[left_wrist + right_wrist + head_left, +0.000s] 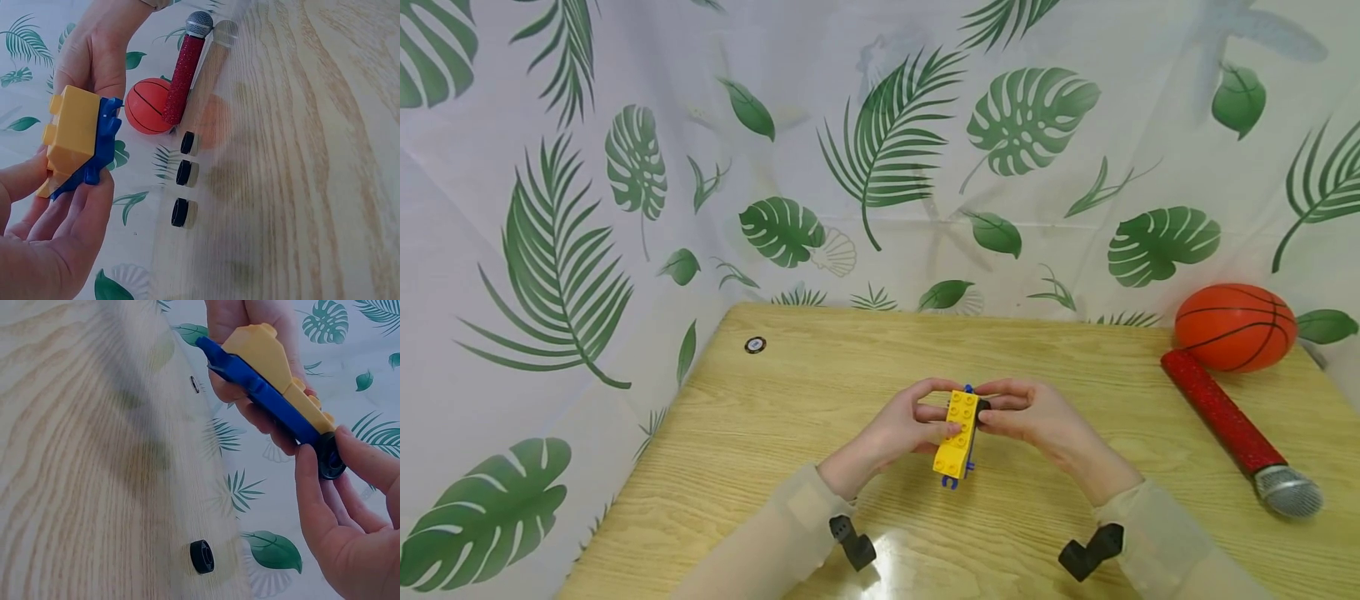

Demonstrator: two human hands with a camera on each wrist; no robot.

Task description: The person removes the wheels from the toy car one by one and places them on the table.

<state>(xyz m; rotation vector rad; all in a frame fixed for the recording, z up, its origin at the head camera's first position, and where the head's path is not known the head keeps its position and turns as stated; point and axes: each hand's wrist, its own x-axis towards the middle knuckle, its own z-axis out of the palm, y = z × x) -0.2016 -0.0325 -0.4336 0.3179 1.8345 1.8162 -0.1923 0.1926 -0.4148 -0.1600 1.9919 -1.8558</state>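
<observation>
A toy building-block car (957, 429), with a yellow studded top and a blue base, is held above the table. My left hand (898, 429) grips it from the side, thumb on the yellow top. With thumb and fingers, my right hand (1037, 417) pinches a black wheel (331, 456) against the blue base, at the end far from the sloped yellow part. Blue axle ends (94, 175) without wheels show along the base in the left wrist view. Several more black wheels (183, 172) stand on the table, hidden behind the hands and car in the head view.
A red toy microphone (1232, 417) lies on the right side of the wooden table (760, 467), touching or close to an orange-red basketball (1236, 327). A small round chip (755, 345) lies at the back left. Leaf-printed cloth (700, 50) hangs behind and to the left.
</observation>
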